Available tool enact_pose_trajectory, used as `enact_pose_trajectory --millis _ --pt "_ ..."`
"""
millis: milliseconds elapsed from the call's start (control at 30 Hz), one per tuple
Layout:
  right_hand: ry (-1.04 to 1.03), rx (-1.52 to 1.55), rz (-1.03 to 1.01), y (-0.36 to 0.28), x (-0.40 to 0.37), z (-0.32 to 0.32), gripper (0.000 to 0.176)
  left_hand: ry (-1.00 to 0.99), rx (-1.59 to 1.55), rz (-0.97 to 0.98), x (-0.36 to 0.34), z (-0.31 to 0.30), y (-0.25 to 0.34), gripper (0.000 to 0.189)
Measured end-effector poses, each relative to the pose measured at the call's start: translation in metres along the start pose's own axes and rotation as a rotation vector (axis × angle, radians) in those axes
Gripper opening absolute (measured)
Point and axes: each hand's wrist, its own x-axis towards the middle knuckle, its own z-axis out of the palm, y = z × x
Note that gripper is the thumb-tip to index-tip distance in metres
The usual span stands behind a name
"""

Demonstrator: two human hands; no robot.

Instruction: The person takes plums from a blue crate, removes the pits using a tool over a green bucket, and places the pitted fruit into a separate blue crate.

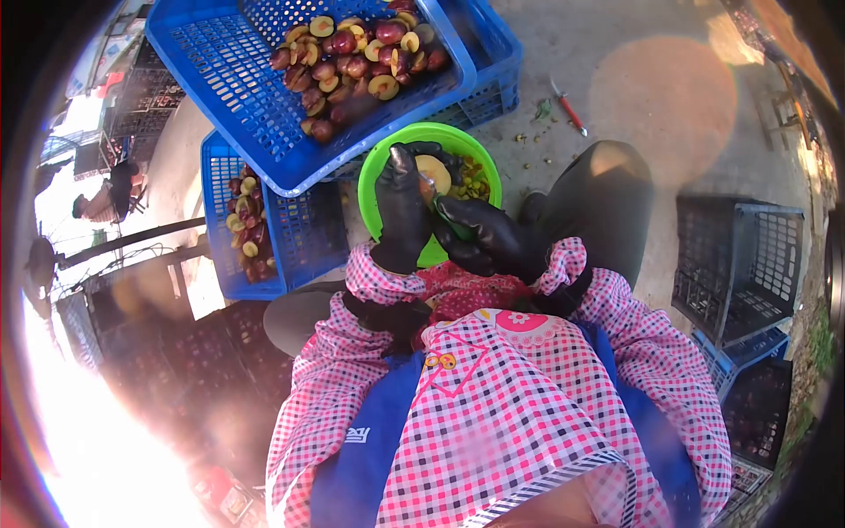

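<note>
Both my hands wear black gloves and are over a bright green bowl (369,192). My left hand (403,209) is closed around a cut plum (432,171), its pale yellow flesh facing up. My right hand (489,231) is closed beside it on a small tool with a green handle (467,236), mostly hidden by the fingers. Its tip seems to meet the plum's near side, though glare blurs this spot. Small yellow-green and brownish pieces (473,182) lie in the bowl.
A blue crate (207,66) of halved plums (352,66) tilts beyond the bowl. Another blue crate (308,231) at left holds more cut plums (249,231). A red-handled tool (570,113) lies on the floor. Dark crates (738,264) stand at right. A person (114,194) is far left.
</note>
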Motion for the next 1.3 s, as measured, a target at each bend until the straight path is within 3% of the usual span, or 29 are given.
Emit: enact_pose_trajectory --millis 100,133,167,233,300,367,433,500,533,600,667,733,800,833,900,1033,1067,1100,1133,1167,1233,1300 --pt "-0.126 0.220 0.044 0.008 -0.002 0.001 0.045 0.070 0.007 -0.119 -0.011 0.011 0.013 0.061" --pt "-0.191 0.292 0.032 0.009 -0.002 0.003 0.045 0.005 -0.193 -0.172 -0.017 0.020 0.025 0.062" --pt "-0.200 0.283 0.039 0.009 -0.002 0.006 0.045 -0.062 -0.391 -0.217 -0.020 0.023 0.033 0.063" --pt "-0.130 -0.016 -0.051 0.010 -0.001 0.014 0.043 -0.021 -0.367 -0.211 -0.025 0.007 0.033 0.062" --pt "-0.105 -0.082 -0.087 0.012 0.000 0.012 0.045 0.154 0.837 0.414 -0.030 -0.028 0.038 0.057" --pt "-0.072 -0.147 -0.126 0.009 0.000 0.011 0.046 0.356 0.626 0.453 -0.011 -0.121 0.044 0.050" --pt "0.227 -0.624 -0.048 0.005 0.003 0.013 0.044 0.679 0.490 0.173 -0.016 -0.129 0.141 0.040" --pt "0.272 -0.623 -0.060 -0.001 0.003 0.016 0.045 0.585 1.288 0.236 -0.009 -0.172 0.185 0.040" --pt "0.312 -0.622 -0.054 -0.002 0.003 0.018 0.046 0.578 1.290 0.238 0.000 -0.157 0.190 0.040" --pt "0.319 -0.586 -0.048 -0.003 0.005 0.018 0.044 0.209 1.065 0.460 0.029 -0.112 0.192 0.044" --pt "0.327 -0.556 -0.047 -0.008 0.007 0.016 0.043 0.138 1.276 0.286 0.098 -0.100 0.171 0.044" --pt "0.400 -0.418 -0.083 -0.012 0.005 0.010 0.043 -0.159 1.479 0.255 0.159 -0.065 0.133 0.045" --pt "0.469 -0.393 -0.132 -0.018 0.000 0.009 0.041 -0.592 1.271 0.531 0.208 -0.053 0.085 0.042" --pt "0.527 -0.377 -0.185 -0.023 -0.003 0.008 0.039 -0.605 1.259 0.526 0.230 -0.042 0.073 0.042" --pt "0.555 -0.341 -0.221 -0.027 -0.008 0.005 0.038 -0.780 1.781 0.194 0.264 -0.027 0.048 0.049" --pt "0.656 -0.356 -0.307 -0.043 -0.021 0.014 0.029 -0.894 1.905 0.372 0.301 -0.048 0.017 0.035" --pt "0.653 -0.354 -0.299 -0.042 -0.023 0.012 0.029 -0.663 1.536 0.345 0.298 -0.056 0.015 0.038" --pt "0.648 -0.346 -0.371 -0.039 -0.024 0.011 0.029 -0.613 1.208 0.016 0.256 -0.031 0.047 0.038" --pt "0.641 -0.336 -0.450 -0.037 -0.024 0.011 0.030 -0.445 0.727 -0.295 0.210 -0.002 0.082 0.039" --pt "0.632 -0.332 -0.455 -0.030 -0.019 0.007 0.030 -0.223 0.372 -0.485 0.163 0.029 0.118 0.040" --pt "0.668 -1.049 -0.723 -0.013 -0.007 0.003 0.032 -0.249 0.070 -0.350 0.138 -0.004 0.108 0.039" --pt "0.651 -1.035 -0.674 -0.011 -0.006 0.010 0.032 -0.228 0.150 -0.088 0.074 -0.021 0.087 0.038"
